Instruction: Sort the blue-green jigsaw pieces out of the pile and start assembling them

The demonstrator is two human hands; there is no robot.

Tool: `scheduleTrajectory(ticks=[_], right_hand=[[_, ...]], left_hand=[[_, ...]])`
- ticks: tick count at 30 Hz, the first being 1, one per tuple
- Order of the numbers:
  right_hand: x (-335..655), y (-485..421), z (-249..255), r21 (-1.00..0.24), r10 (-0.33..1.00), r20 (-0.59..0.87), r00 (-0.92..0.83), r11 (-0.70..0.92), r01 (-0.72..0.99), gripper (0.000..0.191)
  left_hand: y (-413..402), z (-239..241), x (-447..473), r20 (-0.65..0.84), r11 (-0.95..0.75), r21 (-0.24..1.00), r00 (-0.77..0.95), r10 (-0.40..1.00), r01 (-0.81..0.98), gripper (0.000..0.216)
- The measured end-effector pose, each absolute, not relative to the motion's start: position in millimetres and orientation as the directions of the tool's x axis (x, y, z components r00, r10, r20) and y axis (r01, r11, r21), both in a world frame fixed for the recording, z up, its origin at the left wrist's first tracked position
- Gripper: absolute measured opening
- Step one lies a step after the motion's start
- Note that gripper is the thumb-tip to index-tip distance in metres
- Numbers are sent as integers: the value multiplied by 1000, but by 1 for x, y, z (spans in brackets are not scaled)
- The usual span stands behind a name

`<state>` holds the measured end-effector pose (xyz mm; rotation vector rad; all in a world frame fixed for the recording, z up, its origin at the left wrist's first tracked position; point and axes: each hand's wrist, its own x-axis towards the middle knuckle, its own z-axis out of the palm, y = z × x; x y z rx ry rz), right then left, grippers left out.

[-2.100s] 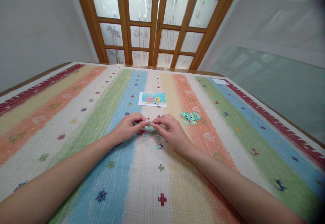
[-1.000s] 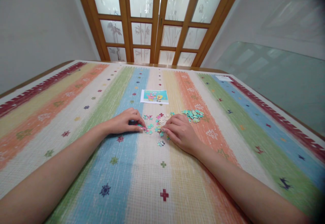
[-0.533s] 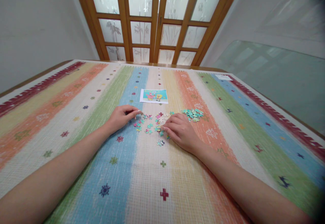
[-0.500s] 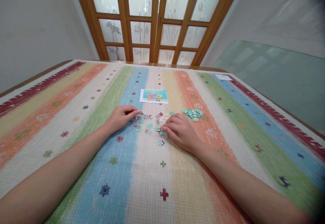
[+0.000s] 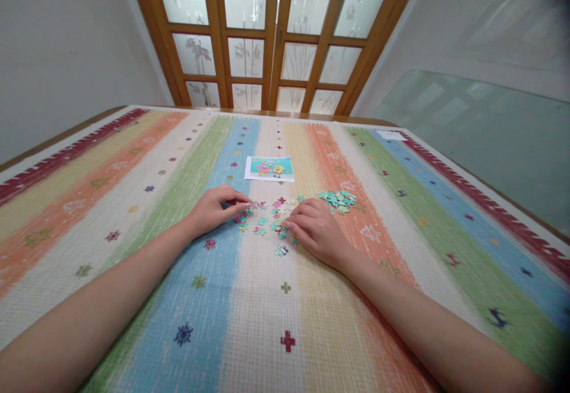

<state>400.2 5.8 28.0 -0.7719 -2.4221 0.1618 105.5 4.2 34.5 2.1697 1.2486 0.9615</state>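
Small jigsaw puzzle pieces [image 5: 262, 221] in teal, pink and yellow lie scattered on the striped cloth between my hands. At their left edge, my left hand [image 5: 219, 208] has its thumb and index fingertips close together over the pieces; a piece at the tips is too small to make out. My right hand [image 5: 315, 227] rests palm down on the right side, fingers bent and fingertips together at some pieces. What those fingertips hold, if anything, is hidden. Just beyond my right hand sits a heap of teal puzzle pieces [image 5: 339, 200].
Behind the pieces lies a picture card [image 5: 269, 169] with cartoon figures on teal. A white slip of paper [image 5: 391, 135] is at the far right of the striped tablecloth [image 5: 262, 322]. Wooden doors with glass panes [image 5: 271, 37] stand past the table's far edge.
My left hand's thumb and index finger have shifted slightly right and toward me, over the nearby pieces. My right hand stays in the same place.
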Motion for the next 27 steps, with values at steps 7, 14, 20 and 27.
scheduleTrajectory(ticks=[7, 14, 20, 27], right_hand=[[403, 12, 26, -590, 733, 526, -431, 679, 436, 41], [408, 20, 24, -720, 833, 520, -187, 546, 429, 47], [409, 17, 24, -692, 819, 525, -233, 570, 444, 46], [409, 13, 25, -662, 770, 543, -334, 638, 394, 40]], left_hand=[[4, 33, 106, 408, -537, 598, 350, 843, 596, 41], [5, 30, 106, 405, -558, 581, 384, 829, 592, 38], [4, 28, 107, 402, -615, 510, 466, 788, 601, 35], [2, 29, 111, 383, -700, 364, 586, 714, 615, 36]])
